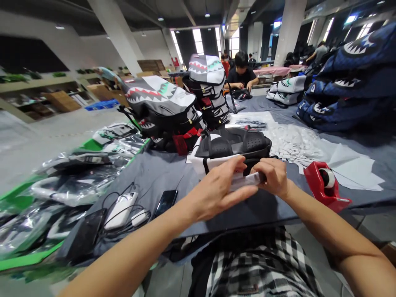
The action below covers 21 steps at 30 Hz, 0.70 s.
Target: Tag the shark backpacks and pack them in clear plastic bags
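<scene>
A grey, black and white backpack (235,142) lies on the dark cloth-covered table in front of me, its padded black straps facing up. Just at its near side, both my hands meet over a small whitish, see-through piece (244,181) that looks like plastic wrap. My right hand (274,175) is closed, fingers curled round the right end of this piece. My left hand (218,187) has the other end between its long, fairly straight thumb below and its fingers above. What is inside the plastic, if anything, cannot be made out.
Shark-mouth backpacks (163,103) are stacked behind left, blue ones (349,90) at right. A red tape dispenser (324,185), white tags (297,142) and sheets lie right. Left are a phone (166,202), a white power bank (120,210), cables and a green bin (27,262) of bagged packs. A person (241,74) works opposite.
</scene>
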Motion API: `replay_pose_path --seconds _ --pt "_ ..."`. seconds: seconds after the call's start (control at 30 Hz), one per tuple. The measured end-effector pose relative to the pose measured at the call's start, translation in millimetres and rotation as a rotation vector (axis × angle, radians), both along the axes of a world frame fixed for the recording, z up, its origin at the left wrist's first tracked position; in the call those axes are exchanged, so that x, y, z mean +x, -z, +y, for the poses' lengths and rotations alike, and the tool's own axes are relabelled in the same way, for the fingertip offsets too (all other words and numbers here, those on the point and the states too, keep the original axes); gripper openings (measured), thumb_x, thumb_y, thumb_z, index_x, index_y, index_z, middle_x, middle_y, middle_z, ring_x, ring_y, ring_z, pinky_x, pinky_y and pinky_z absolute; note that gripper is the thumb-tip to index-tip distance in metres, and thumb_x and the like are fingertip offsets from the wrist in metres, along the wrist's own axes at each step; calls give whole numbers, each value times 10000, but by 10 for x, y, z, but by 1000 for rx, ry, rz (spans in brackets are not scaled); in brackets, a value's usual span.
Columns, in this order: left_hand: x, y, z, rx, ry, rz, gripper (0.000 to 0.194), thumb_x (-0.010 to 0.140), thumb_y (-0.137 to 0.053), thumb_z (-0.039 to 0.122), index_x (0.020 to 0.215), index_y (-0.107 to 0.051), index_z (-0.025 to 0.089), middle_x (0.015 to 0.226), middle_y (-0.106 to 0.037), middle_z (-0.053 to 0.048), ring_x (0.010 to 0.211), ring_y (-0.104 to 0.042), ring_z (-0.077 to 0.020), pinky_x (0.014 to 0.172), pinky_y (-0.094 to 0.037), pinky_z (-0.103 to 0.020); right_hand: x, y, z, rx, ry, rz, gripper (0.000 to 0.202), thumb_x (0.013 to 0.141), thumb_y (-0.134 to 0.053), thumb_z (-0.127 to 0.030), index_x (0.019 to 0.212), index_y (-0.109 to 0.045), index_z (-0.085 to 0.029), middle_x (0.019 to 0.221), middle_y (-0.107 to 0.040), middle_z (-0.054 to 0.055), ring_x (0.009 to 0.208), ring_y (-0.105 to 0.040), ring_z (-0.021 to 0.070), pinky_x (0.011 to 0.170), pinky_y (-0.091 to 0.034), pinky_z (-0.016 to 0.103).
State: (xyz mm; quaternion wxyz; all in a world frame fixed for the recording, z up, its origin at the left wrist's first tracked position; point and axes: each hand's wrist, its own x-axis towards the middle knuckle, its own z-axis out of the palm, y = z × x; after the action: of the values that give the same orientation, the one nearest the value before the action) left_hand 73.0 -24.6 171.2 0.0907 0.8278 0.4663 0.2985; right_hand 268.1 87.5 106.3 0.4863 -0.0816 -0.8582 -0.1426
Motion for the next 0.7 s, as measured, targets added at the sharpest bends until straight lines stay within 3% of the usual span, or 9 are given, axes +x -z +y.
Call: replay_pose_path --seconds 0.03,0.1,0.2,0.4,0.53,0.63,0.7 --pt "74 -53 43 -123 10 -45 387 990 -448 485 1188 -558 171 1027 -674 -61 930 -651 -193 865 -542 -336 21 65 7 -10 -3 -16 62 963 -488 -257 1019 -463 -264 677 -624 -10 560 -540 161 583 -381 299" --pt "188 -63 175 -316 67 -90 474 1022 -292 498 909 -615 170 816 -627 -13 752 -590 -147 761 -506 -281 93 209 35 -45 10 -67 61 977 -465 -319 977 -485 -262 670 -608 3 577 -547 170 587 -383 306" --pt "314 125 383 -518 172 -124 643 1015 -192 563 701 -589 167 653 -546 1 635 -501 -130 687 -460 -262 227 418 91 -126 -1 -147 185 993 -428 -392 907 -515 -254 682 -599 23 609 -545 175 605 -395 314" --pt "520 565 441 -831 75 -193 865 991 -68 621 626 -696 152 639 -666 -67 696 -598 -171 791 -481 -282 331 794 139 -245 23 -346 427 1042 -256 -398 797 -572 -247 620 -532 18 614 -506 168 612 -381 317" --pt "552 853 366 -927 -8 -230 795 965 -179 669 605 -675 161 632 -688 -71 665 -645 -180 749 -508 -287 385 1044 80 -262 -24 -344 399 1046 -274 -300 810 -590 -241 631 -533 6 613 -498 156 628 -407 300" --pt "492 1154 304 -983 27 -227 674 916 -346 696 724 -682 145 717 -712 -67 694 -661 -183 717 -514 -287 564 1238 -130 -289 -53 -266 254 1018 -383 -220 944 -626 -226 826 -650 41 789 -597 164 758 -495 321" --pt "434 1359 245 -980 48 -178 581 887 -440 664 783 -670 140 757 -714 -63 705 -657 -182 709 -503 -285 718 1372 -379 -435 14 -118 201 973 -480 -198 1116 -618 -218 1058 -679 90 1025 -625 201 898 -526 378"
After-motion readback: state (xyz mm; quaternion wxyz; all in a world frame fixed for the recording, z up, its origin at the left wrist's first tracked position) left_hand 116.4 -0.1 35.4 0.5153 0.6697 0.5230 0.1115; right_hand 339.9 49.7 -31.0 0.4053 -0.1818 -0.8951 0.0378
